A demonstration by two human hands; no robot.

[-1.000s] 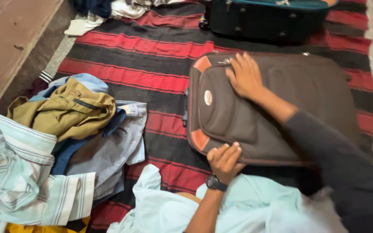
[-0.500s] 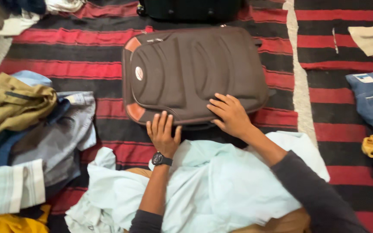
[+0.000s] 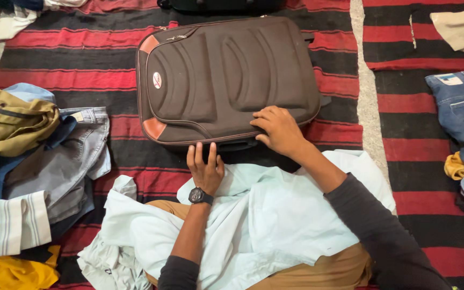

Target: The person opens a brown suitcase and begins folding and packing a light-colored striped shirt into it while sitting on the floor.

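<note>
**Two hands on the near edge of a brown suitcase**

Two bare hands, both at the suitcase's near long edge. Nearest the camera: pale blue shirt point(image 3: 275, 215) spread over the lap, tan trousers point(image 3: 318, 271) showing under it.

Left hand point(image 3: 205, 165): wristwatch point(image 3: 200, 196) on the wrist, fingers straight and pointing up, slightly spread, tips touching the suitcase's near side. Gripping nothing.

Right hand point(image 3: 277, 129): palm down on the lid near the near right corner, fingers curled loosely over the edge seam. Can't tell if it pinches a zipper pull; nothing visibly held.

Brown suitcase point(image 3: 226, 75): lies flat, lid shut, on the red-and-black striped rug point(image 3: 81, 80), around the rug's middle, long side facing the person. Orange corner patches at its left end, small round badge there too.

Left edge of the rug: heap of clothes – olive garment point(image 3: 12, 121), grey jeans point(image 3: 65, 161), striped shirt point(image 3: 6, 225), yellow cloth point(image 3: 12, 274) at the near left corner.

Right edge: blue jeans point(image 3: 463, 113), small yellow item point(image 3: 456, 166) just beside them, beige cloth point(image 3: 460, 29) at the far right corner.

Far edge: second dark suitcase point(image 3: 221, 5), mostly cut off, just beyond the brown one. White cloth point(image 3: 9, 24) at the far left corner.
</note>
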